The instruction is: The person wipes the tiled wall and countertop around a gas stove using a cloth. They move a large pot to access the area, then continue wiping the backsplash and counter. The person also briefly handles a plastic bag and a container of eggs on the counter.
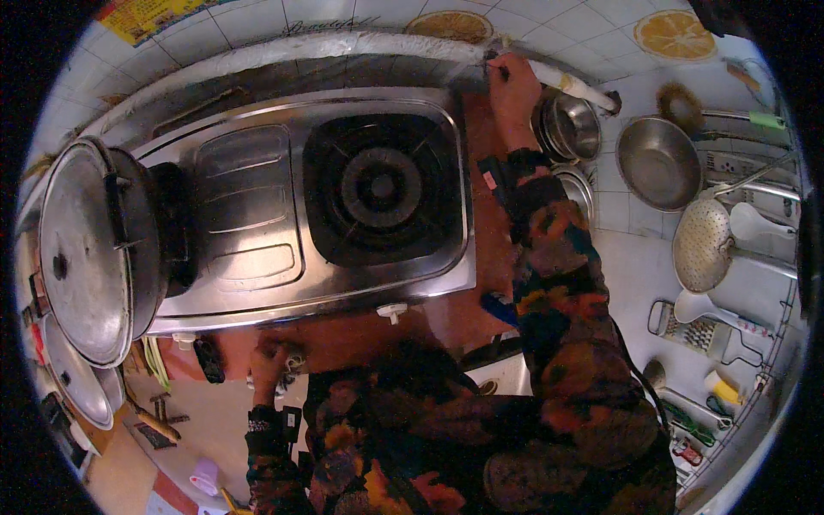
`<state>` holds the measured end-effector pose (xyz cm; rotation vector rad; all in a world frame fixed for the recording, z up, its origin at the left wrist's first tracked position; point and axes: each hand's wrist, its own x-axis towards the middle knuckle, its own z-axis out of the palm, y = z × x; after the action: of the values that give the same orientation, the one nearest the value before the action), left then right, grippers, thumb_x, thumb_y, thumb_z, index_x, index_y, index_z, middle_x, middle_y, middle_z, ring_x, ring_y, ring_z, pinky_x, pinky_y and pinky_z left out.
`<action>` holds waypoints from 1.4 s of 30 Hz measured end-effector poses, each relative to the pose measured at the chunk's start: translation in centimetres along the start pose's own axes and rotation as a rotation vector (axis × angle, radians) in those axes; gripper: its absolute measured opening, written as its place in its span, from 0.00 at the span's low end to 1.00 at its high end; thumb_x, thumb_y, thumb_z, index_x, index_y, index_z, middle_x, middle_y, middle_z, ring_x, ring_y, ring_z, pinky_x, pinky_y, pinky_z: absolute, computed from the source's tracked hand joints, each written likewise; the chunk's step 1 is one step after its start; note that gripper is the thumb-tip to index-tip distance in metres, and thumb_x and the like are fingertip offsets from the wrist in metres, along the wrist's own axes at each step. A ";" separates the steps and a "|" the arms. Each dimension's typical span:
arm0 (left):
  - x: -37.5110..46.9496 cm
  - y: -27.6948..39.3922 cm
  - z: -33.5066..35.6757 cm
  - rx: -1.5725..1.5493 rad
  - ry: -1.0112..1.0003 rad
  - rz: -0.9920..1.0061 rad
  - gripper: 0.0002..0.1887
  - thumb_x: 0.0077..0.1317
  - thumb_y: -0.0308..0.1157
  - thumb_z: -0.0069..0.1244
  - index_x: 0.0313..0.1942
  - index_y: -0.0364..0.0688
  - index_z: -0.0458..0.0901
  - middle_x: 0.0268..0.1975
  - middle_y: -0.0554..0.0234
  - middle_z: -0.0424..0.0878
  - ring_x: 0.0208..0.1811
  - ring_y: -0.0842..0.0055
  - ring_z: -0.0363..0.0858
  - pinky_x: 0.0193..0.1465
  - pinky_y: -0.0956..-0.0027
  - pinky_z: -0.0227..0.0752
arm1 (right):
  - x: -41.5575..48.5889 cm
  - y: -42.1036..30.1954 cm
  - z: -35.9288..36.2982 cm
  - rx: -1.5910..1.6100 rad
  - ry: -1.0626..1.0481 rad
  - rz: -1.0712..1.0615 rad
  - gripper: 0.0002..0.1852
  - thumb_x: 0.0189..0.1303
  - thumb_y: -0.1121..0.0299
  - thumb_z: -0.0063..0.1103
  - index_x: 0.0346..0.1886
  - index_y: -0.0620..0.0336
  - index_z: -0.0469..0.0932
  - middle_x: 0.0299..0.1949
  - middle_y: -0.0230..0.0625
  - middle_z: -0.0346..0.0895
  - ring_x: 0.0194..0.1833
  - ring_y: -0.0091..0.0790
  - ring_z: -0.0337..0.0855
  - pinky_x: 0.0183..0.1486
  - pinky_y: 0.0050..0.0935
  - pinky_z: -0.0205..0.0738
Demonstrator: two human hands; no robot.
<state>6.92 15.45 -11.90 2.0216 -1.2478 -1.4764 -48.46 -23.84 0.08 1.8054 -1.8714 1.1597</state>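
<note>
My right hand [515, 84] reaches to the back right corner of the counter, with its fingers curled against the wrapped white pipe [566, 80] along the wall. What lies under those fingertips is hidden. My left hand [270, 360] is at the counter's front edge, beside a pale bunched item [294, 365] too dim to identify. Whether it grips that item does not show. Between the hands is a stainless steel gas stove [257, 296] with a bare right burner [382, 185]. A lidded wok [90, 251] sits over the left burner.
White stove knobs [391, 313] project in front. A black handheld device [208, 360] lies left of my left hand. Metal bowls [576, 129] are stacked by my right forearm. A pan [660, 164], a skimmer [702, 244] and a grater [702, 331] hang on the right wall.
</note>
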 end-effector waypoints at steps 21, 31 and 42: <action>-0.1 -0.2 0.0 0.063 0.046 0.020 0.11 0.57 0.32 0.56 0.33 0.31 0.85 0.31 0.52 0.87 0.32 0.69 0.86 0.38 0.67 0.78 | 0.7 -7.7 3.8 -0.007 -0.106 -0.194 0.12 0.49 0.74 0.64 0.40 0.54 0.81 0.39 0.43 0.79 0.45 0.52 0.78 0.49 0.46 0.74; 0.3 -1.9 0.1 0.077 0.009 -0.059 0.11 0.56 0.31 0.56 0.34 0.31 0.86 0.32 0.51 0.87 0.35 0.66 0.86 0.43 0.66 0.77 | 1.9 -6.9 5.5 -0.221 -0.108 -0.164 0.09 0.52 0.70 0.62 0.37 0.54 0.84 0.33 0.46 0.82 0.38 0.51 0.82 0.42 0.46 0.77; 0.2 -1.5 0.2 -0.013 0.036 0.042 0.11 0.57 0.33 0.58 0.33 0.32 0.85 0.32 0.52 0.87 0.33 0.67 0.86 0.39 0.65 0.76 | 2.3 -11.0 5.8 -0.132 -0.146 -0.107 0.08 0.51 0.71 0.62 0.35 0.57 0.84 0.34 0.45 0.82 0.40 0.52 0.81 0.44 0.46 0.76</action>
<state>7.40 16.20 -13.18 1.9924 -1.2549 -1.4198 -36.76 -28.34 1.71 1.9353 -1.8548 0.8681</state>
